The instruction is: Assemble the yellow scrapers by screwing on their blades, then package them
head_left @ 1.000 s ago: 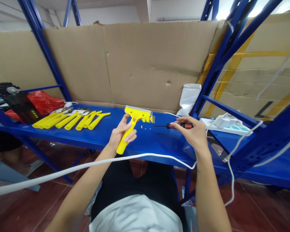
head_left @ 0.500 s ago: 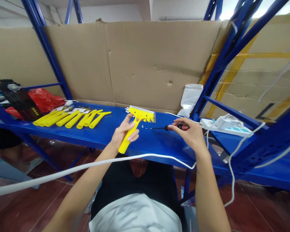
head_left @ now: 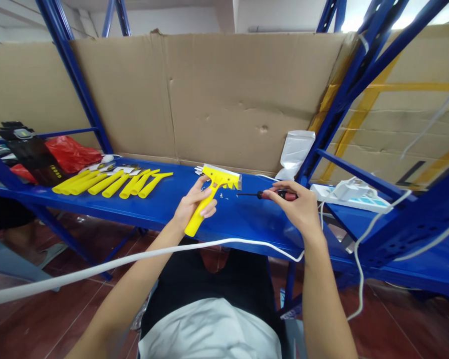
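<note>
Left hand (head_left: pixel 189 205) grips scraper (head_left: pixel 221 176) by its handle, head on far side, over bench (head_left: pixel 250 224). Right hand (head_left: pixel 302 204) grasps screwdriver (head_left: pixel 266 195), right of scraper, shaft pointing left. Small screws (head_left: pixel 221 196) lie between hands.

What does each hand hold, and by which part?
Left hand: the yellow scraper, by its upper handle. Right hand: the screwdriver, by its red-and-black handle.
</note>
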A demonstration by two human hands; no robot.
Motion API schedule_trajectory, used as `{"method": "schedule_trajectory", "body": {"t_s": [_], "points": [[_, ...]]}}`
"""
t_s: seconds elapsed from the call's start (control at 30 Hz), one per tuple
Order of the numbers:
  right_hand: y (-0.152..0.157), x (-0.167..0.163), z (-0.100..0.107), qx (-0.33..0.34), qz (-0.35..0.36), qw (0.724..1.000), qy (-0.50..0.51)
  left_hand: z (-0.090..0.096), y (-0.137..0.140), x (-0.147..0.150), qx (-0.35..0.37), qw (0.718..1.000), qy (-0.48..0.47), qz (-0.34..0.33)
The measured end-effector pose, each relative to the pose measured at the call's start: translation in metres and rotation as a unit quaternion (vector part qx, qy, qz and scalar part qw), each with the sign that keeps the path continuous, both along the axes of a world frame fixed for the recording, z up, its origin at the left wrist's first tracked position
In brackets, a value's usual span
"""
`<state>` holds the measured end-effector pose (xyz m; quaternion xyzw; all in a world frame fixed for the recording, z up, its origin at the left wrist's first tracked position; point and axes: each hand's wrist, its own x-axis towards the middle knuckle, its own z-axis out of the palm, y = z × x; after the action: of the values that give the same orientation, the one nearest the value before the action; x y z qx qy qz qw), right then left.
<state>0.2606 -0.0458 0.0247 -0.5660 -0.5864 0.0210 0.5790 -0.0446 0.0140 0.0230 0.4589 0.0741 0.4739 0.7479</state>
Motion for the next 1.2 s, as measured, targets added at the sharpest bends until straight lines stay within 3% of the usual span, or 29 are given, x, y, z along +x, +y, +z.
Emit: {"method": "schedule_trajectory", "body": {"t_s": [0.3, 0.47, 0.77, 0.93, 1.2], "points": [[-0.01, -0.013, 0.013, 0.164, -0.117, 0.977, 0.065, 0.001, 0.006, 0.003, -0.063, 0.998, 0.024, 0.013], [-0.012, -0.012, 0.015, 0.222, -0.124, 0.964, 0.074, -0.001, 0.009, 0.006, -0.118, 0.991, 0.057, 0.005], [-0.014, -0.014, 0.014, 0.223, -0.121, 0.966, 0.048, -0.007, 0.014, 0.006, -0.118, 0.988, 0.081, -0.051], [-0.013, -0.013, 0.011, 0.228, -0.078, 0.969, 0.055, -0.006, 0.013, 0.006, -0.13, 0.986, 0.087, -0.054], [-0.013, -0.013, 0.007, 0.173, -0.039, 0.983, 0.036, -0.004, 0.012, 0.005, -0.158, 0.982, 0.073, -0.078]]}}
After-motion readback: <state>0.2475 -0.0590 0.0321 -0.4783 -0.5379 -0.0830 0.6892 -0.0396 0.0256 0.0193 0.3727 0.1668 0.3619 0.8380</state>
